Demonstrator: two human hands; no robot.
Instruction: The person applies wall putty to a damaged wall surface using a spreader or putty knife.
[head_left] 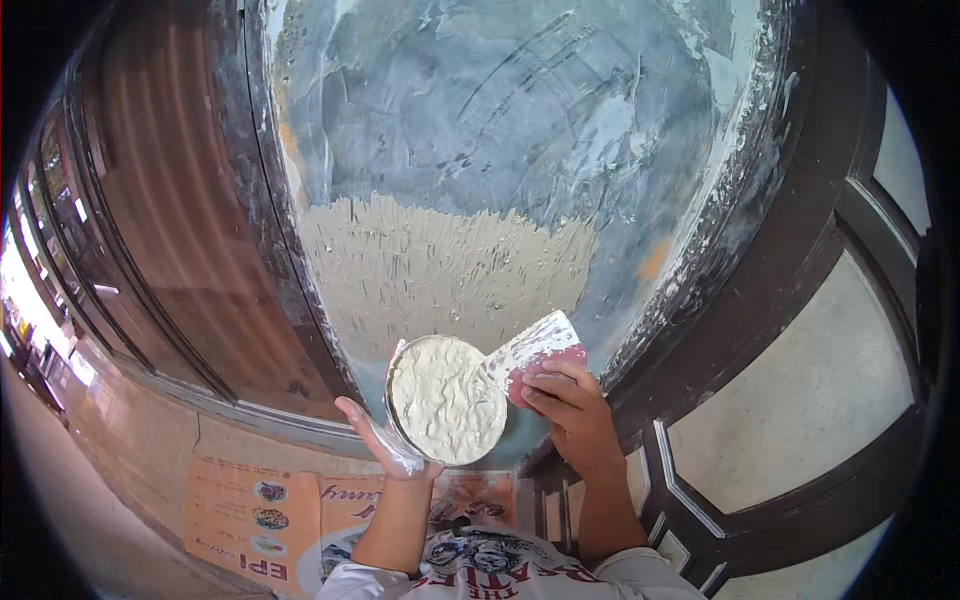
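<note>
Putty (447,400) fills a round tin gripped in the left hand (385,445) before the wall (440,270); the right hand (575,415) pinches a scraper (535,350). Tilting the tin further risks spillage.

hands: two, left hand (385,445) and right hand (572,415)
putty tins: one (445,400)
putty knives: one (535,350)
wall panels being plastered: one (480,150)
printed posters on the floor: two (250,515)

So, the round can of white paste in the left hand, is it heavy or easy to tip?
The can looks filled to the rim, so probably heavy for its size. It is tilted in the left hand without spilling, so the paste seems thick.
</note>
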